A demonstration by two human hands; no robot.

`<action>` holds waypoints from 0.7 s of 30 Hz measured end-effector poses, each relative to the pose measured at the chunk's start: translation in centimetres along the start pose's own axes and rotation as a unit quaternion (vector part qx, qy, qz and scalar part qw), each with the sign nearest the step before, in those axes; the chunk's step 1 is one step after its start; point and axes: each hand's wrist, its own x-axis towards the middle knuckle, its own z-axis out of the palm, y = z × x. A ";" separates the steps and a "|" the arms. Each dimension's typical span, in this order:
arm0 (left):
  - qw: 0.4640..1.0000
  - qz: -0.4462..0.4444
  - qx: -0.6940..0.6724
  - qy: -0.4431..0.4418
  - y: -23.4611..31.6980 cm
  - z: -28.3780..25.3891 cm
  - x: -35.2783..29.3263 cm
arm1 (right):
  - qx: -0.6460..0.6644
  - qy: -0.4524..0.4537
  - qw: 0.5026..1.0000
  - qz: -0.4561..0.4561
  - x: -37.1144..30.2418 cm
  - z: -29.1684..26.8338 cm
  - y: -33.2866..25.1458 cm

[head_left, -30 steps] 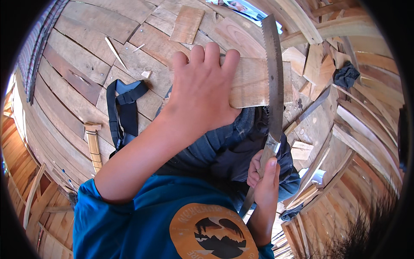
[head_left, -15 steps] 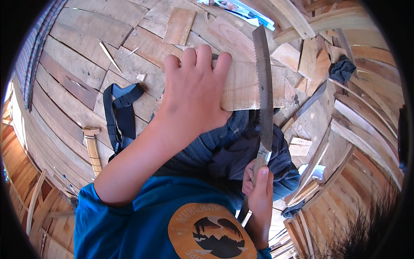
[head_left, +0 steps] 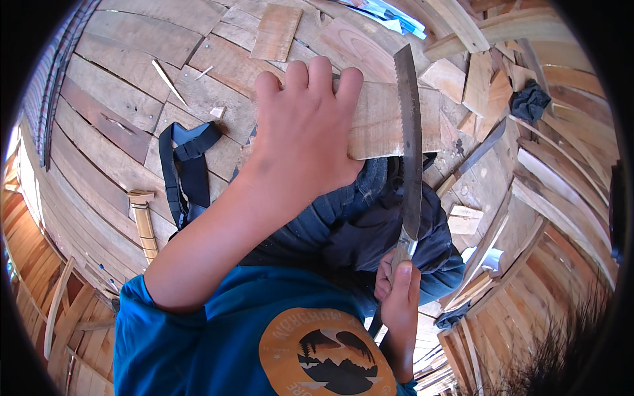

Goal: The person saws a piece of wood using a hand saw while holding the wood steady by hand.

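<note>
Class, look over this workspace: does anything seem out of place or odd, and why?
A long blade lies bare on the floor, right of the held board; it looks odd because someone might step on it.

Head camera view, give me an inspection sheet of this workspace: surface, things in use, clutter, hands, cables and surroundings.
Surface: worn plank floor, with gaps between boards.
Things in use: curved saw, its blade crossing the pale board in view; whether the teeth touch it cannot be told.
Clutter: black strap, wood splinter, loose board, long blade with a wooden handle, dark crumpled cloth.
Hands: left hand clasps the pale board from above, fingertips hidden; right hand grips the saw's handle.
Cables: nothing seen.
Surroundings: curved timbers at right; striped fabric at far left.
</note>
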 end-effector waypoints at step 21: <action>0.999 0.013 0.040 0.015 -0.3 0.1 0.2 | 0.009 -0.036 0.999 0.012 0.3 -1.2 0.2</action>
